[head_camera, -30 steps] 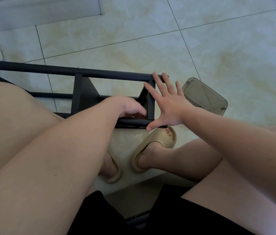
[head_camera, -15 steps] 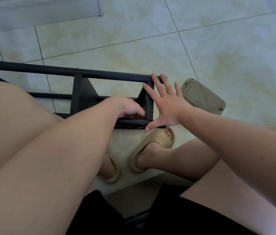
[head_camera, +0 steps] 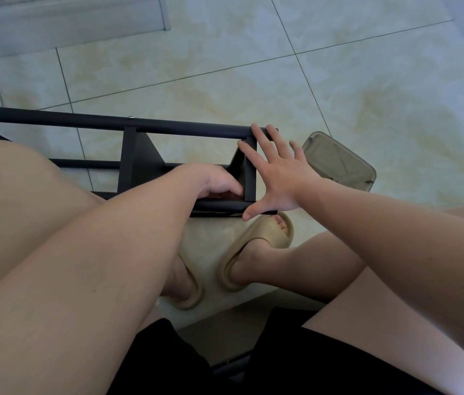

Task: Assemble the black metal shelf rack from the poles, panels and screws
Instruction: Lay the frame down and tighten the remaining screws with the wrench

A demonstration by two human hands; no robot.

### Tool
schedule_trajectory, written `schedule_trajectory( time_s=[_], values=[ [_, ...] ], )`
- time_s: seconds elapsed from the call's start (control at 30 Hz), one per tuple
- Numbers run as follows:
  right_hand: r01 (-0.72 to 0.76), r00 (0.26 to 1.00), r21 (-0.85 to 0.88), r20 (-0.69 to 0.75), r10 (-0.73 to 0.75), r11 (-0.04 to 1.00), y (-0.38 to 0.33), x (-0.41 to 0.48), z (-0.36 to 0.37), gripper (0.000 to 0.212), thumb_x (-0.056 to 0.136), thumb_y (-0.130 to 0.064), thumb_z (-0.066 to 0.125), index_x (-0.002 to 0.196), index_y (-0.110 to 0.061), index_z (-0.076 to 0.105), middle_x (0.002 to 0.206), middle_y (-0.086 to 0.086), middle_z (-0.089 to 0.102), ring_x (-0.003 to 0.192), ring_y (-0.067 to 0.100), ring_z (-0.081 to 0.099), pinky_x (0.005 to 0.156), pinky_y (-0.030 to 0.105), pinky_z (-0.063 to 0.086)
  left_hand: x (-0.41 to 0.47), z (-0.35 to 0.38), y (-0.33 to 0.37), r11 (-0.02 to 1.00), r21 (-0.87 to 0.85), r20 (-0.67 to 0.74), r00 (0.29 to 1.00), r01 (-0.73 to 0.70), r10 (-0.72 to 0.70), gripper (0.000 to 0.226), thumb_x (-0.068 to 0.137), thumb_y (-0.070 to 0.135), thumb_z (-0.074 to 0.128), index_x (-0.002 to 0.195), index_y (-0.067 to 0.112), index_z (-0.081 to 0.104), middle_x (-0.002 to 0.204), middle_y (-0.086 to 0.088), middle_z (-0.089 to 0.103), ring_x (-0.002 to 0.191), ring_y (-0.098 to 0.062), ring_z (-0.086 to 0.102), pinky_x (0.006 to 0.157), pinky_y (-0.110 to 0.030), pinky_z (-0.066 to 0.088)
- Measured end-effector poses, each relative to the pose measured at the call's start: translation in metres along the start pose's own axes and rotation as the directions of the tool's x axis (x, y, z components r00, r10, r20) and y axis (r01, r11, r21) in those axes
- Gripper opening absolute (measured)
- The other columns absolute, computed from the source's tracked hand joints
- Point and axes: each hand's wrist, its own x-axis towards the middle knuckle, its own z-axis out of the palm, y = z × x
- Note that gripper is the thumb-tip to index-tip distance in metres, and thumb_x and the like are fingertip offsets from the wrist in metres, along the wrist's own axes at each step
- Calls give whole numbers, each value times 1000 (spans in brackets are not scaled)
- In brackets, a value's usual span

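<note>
Rack: I've got the black shelf rack [head_camera: 139, 163] lying on its side on the tiled floor [head_camera: 339, 81], just ahead of the knees.
Top pole: the top pole [head_camera: 54, 118] runs in from the left edge to the end panel [head_camera: 250, 178], with a small screw [head_camera: 131, 117] showing on it above the second panel.
Right hand: the right hand [head_camera: 279, 178] is flat and spread wide, palm against the end panel, fingertips up on the top pole's end, thumb down at the lower pole [head_camera: 219, 206].
Left hand: the left hand [head_camera: 213, 181] is tucked inside the frame beside the end panel, fingers curled under. I can't tell what, if anything, it holds.
Nearby: a beige lid [head_camera: 339, 163] lies on the floor just right of the rack.
Feet: tan slippers [head_camera: 256, 246] sit below the lower pole.
</note>
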Motion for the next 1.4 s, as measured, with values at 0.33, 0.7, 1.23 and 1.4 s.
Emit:
schedule_trajectory(
  time_s=[0.33, 0.7, 1.23, 1.4],
  values=[
    [-2, 1000, -13, -3, 2, 1000, 0, 1, 1, 147, 46, -103, 50, 158, -34, -16, 163, -1, -33, 152, 28, -27, 120, 63, 5, -7, -3, 3, 994, -93, 141, 989, 50, -37, 17, 94, 13, 56, 98, 9, 72, 83, -6, 70, 69, -20, 64, 68, -25, 51],
    [-7, 1000, -15, 6, 7, 1000, 0, 1, 0, 148, 46, -103, 51, 158, -34, -16, 162, -1, -35, 152, 28, -28, 120, 63, 4, -2, -3, 1, 999, -29, 66, 997, 30, -28, 9, 89, 14, 64, 92, 10, 72, 82, -4, 69, 80, -21, 60, 78, -29, 47],
    [-15, 999, 6, 51, 15, 1000, 0, 2, -1, 150, 46, -101, 54, 158, -33, -18, 161, 0, -37, 149, 30, -33, 116, 74, -1, 0, -4, -1, 1000, 4, 38, 999, 21, -21, 5, 87, 15, 65, 89, 12, 68, 82, -5, 65, 79, -22, 55, 77, -30, 43],
    [-17, 998, 16, 59, 16, 1000, 0, 3, -1, 150, 45, -100, 54, 158, -34, -18, 161, -1, -38, 149, 28, -35, 114, 77, 0, -6, -4, 0, 998, -61, 125, 992, 14, -7, 21, 93, 8, 56, 93, 20, 74, 74, 6, 73, 77, -13, 63, 67, -23, 48]
  ],
)
